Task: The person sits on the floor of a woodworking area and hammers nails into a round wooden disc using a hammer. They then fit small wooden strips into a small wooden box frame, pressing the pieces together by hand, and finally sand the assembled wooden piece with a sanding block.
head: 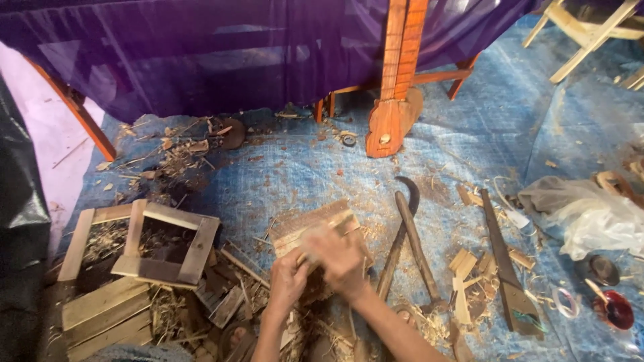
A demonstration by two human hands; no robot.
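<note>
- While both hands meet over the blue tarp (302, 167), the left hand (287, 280) grips the near edge of a small slatted wooden panel (310, 224).
- Blurred, the right hand (341, 258) lies closed on the panel's top.
- Just right lie a curved sickle (410, 221) and a flat wooden blade (504, 261).
- Left stands an open wooden frame (168, 245).

Only one package-like thing was seen, a crumpled clear plastic bag (587, 214) lying on the blue tarp (308, 167) at about three o'clock, whitish and half transparent, and no label, sign or screen could be made out.
</note>
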